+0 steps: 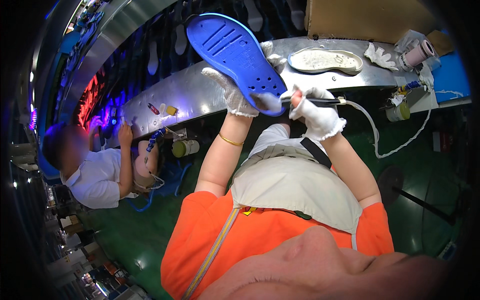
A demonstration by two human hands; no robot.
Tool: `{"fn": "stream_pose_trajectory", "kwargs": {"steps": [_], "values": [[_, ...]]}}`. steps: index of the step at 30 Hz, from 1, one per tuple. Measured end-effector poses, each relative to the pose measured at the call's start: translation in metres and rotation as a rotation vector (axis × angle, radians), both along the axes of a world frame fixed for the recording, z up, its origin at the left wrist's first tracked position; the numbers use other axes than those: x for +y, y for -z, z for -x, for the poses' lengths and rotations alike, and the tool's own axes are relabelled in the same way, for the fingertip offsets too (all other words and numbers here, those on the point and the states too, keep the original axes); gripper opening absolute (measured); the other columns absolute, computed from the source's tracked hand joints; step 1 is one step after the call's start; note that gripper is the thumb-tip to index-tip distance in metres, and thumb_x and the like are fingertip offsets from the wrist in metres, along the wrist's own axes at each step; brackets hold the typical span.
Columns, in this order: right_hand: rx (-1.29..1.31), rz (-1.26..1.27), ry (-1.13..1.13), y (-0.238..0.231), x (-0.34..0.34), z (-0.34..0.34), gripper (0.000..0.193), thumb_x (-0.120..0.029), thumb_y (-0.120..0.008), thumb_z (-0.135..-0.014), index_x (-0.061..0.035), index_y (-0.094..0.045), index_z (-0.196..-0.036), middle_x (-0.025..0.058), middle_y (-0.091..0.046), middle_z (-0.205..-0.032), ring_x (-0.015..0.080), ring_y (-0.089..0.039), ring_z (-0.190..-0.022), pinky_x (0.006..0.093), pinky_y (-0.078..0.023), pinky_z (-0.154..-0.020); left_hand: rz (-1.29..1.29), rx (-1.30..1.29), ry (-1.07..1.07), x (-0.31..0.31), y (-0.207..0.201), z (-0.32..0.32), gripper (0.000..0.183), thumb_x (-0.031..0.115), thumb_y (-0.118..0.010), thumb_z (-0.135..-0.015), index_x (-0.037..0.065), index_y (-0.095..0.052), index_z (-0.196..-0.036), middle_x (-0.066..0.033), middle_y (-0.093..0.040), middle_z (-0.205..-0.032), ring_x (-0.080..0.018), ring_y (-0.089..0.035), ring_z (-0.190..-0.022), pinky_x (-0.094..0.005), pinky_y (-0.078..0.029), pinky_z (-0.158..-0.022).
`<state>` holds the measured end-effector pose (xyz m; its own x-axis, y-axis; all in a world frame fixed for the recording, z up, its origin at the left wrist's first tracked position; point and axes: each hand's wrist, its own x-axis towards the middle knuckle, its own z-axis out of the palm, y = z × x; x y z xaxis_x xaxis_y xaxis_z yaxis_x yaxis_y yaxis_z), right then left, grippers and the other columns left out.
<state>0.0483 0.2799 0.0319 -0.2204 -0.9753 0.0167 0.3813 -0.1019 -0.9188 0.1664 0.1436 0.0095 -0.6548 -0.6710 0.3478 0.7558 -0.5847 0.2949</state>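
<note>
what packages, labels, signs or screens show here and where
Cardboard box: top right behind the metal bench, plain brown, flat-sided.
Lit sign or screen: far left above the co-worker, glowing red and purple, too blurred to make out.
No labels that can be told apart.

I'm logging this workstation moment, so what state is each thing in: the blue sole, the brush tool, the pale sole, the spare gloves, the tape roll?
Blue sole: held up tilted, gripped by the gloved left hand.
Brush tool: gripped in the gloved right hand, tip at the sole's heel end.
Pale sole: lying flat on the metal bench.
Spare gloves: crumpled, unworn.
Tape roll: on its side.
</note>
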Motion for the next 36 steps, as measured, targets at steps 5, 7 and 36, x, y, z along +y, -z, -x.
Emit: {"fn": "stream_pose_trajectory", "kwargs": {"steps": [5,7,36], "values": [[0.171,0.136,0.059,0.007,0.0,-0.005,0.01,-0.002,-0.068,-0.076,-0.004,-0.059,-0.081,0.004,-0.059,-0.082,0.0107,-0.056,-0.073,0.0258,-0.047,-0.068,0.147,-0.023,0.011,-0.007,-0.01,-0.003,0.113,0.087,-0.041,-0.058,0.006,-0.032,-0.136,-0.0205,-0.046,-0.129,-0.0386,-0.054,-0.107,-0.0502,-0.044,-0.094],[0.378,0.175,-0.016,0.011,-0.004,0.002,0.011,-0.002,-0.069,-0.076,-0.0044,-0.059,-0.081,0.0045,-0.058,-0.083,0.0118,-0.056,-0.074,0.0275,-0.048,-0.067,0.243,-0.048,0.031,-0.015,-0.009,-0.007,0.114,0.087,-0.041,-0.057,0.005,-0.032,-0.136,-0.0215,-0.045,-0.129,-0.0385,-0.055,-0.107,-0.0521,-0.044,-0.093],[0.329,0.012,-0.177,-0.022,-0.026,0.022,0.008,-0.005,-0.063,-0.071,-0.0065,-0.058,-0.077,0.0011,-0.059,-0.079,0.0089,-0.054,-0.071,0.0243,-0.046,-0.069,0.321,-1.111,0.207,-0.037,-0.045,-0.01,0.074,0.066,-0.049,-0.08,0.004,-0.051,-0.121,-0.0152,-0.063,-0.098,-0.0199,-0.064,-0.079,-0.0311,-0.056,-0.065]]}}
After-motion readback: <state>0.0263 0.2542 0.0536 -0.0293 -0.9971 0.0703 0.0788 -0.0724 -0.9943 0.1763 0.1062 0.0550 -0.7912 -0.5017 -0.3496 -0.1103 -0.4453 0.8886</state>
